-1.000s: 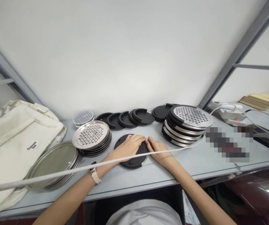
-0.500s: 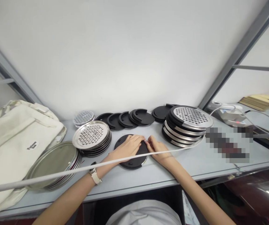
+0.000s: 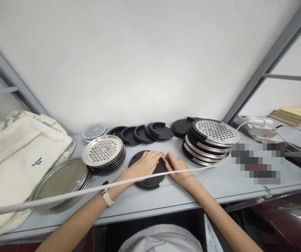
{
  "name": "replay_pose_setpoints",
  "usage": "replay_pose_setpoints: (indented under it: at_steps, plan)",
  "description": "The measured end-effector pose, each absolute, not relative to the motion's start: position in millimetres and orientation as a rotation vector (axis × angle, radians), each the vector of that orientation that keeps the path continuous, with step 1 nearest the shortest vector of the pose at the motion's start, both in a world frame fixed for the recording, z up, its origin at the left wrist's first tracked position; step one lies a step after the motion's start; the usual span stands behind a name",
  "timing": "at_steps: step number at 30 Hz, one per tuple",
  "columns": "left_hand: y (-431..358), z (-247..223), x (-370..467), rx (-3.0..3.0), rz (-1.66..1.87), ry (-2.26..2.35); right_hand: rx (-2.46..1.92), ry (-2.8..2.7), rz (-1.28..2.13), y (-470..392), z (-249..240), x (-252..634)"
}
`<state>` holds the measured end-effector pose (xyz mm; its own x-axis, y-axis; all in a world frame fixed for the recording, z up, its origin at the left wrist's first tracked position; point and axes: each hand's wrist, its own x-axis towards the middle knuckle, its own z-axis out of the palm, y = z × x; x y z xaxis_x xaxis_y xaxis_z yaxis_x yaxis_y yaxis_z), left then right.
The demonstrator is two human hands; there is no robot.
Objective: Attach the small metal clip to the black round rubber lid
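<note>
A round black base (image 3: 154, 182), with a raised rim and a thin silvery edge at its right, lies flat on the grey bench in front of me. My left hand (image 3: 147, 163) rests across its top, fingers together and bent toward the right rim. At that same rim the curled fingers of my right hand (image 3: 176, 166) press on the edge, close to my left fingertips. What lies between the fingertips is hidden. To the left is a stack of round metal grater plates (image 3: 103, 151). To the right, black bases with grater plates fitted (image 3: 216, 132) are piled up.
Several black bases (image 3: 163, 132) lie overlapped along the wall. Plain metal discs (image 3: 61, 180) and cream cloth bags (image 3: 21, 150) are at the left. A white cord (image 3: 87, 191) crosses low in front. A white device (image 3: 260, 129) stands right, near wooden boards (image 3: 293, 115).
Both hands stay at the black base with almost the same hold; the right fingers shift very slightly at the rim. The whole view drifts a little to the right.
</note>
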<state>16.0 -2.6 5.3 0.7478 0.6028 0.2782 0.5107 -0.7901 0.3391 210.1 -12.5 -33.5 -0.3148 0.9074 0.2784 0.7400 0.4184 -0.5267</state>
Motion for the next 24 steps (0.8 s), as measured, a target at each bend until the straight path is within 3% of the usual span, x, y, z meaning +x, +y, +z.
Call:
replay_pose_setpoints:
  at_steps: [24]
  plan:
    - [-4.1, 8.8, 17.0, 2.72, 0.574, 0.931, -1.407, -2.188, 0.382, -12.2, -32.6, 208.9]
